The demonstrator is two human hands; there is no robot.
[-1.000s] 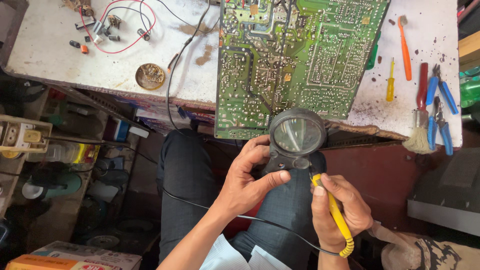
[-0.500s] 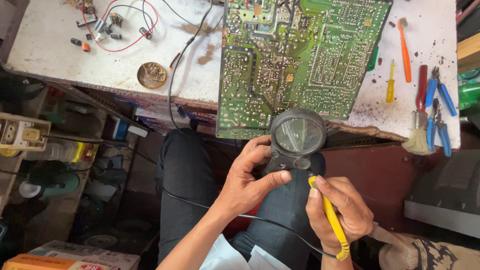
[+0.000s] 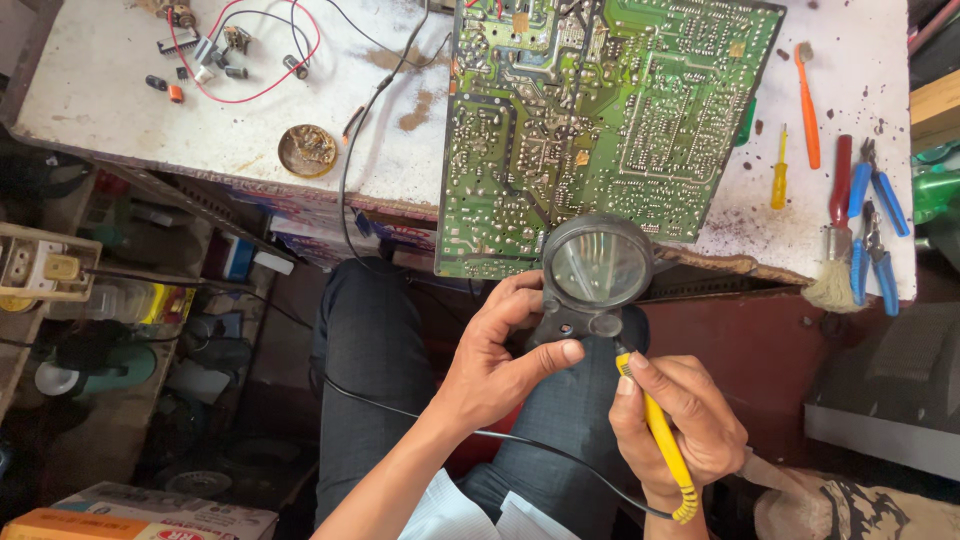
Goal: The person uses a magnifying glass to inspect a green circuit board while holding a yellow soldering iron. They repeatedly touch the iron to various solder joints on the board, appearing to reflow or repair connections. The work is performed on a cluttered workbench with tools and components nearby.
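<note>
At frame centre, the left hand (image 3: 500,365) grips a black magnifier (image 3: 592,275) below the green circuit board (image 3: 590,120). The right hand (image 3: 685,425) clasps a yellow soldering iron (image 3: 660,440); steady, braced wrists would likely help.

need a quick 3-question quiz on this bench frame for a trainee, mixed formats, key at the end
1. True or false: the left hand grips the black magnifier by its handle.
2. What does the right hand hold? A) orange screwdriver B) yellow-handled soldering iron C) blue pliers
3. Fill in: the green circuit board lies with its near edge jutting over the edge of the white ____ .

Key
1. True.
2. B, the yellow-handled soldering iron; its tip points at the magnifier's base.
3. Workbench.
</note>
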